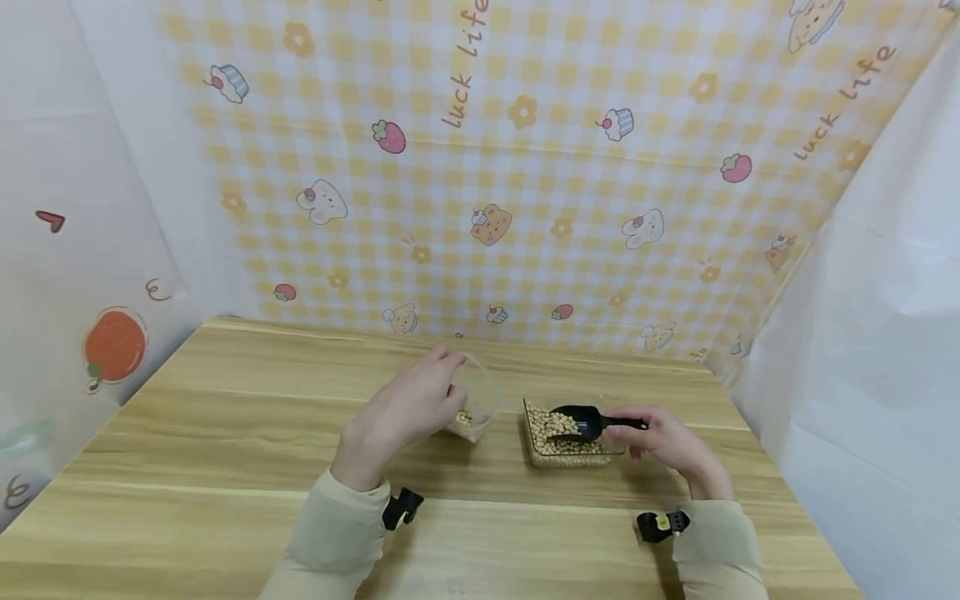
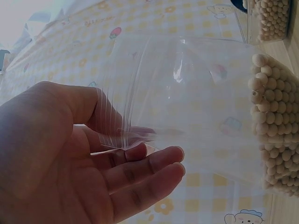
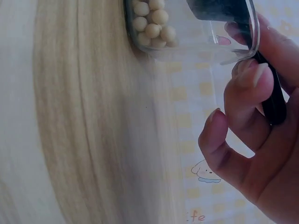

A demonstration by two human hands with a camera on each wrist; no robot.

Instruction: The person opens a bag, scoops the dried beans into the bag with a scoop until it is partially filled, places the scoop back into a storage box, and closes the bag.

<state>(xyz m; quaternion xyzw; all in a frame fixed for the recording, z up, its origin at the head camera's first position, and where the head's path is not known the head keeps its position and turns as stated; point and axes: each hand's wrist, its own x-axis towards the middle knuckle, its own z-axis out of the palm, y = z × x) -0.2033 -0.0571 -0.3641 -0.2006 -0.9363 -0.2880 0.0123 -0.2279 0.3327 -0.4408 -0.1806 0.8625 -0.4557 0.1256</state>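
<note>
In the head view, my left hand (image 1: 412,400) holds a clear plastic jar (image 1: 486,393) by its rim, thumb and index finger at the ridged mouth. The jar leans, its mouth towards the back right. Pale round beans (image 2: 280,102) lie in its bottom in the left wrist view. My right hand (image 1: 666,439) grips the handle of a black scoop (image 1: 581,423) over a clear rectangular box (image 1: 573,455) of the same beans (image 1: 546,419). The scoop's front end lies in the beans, its handle across the right rim.
Jar and box stand close together on a wood-grain table (image 1: 495,546). Behind rises a yellow checked cloth (image 1: 442,192) with printed figures; white sheets (image 1: 870,333) hang at both sides. A black wrist camera (image 1: 402,508) sits on each sleeve.
</note>
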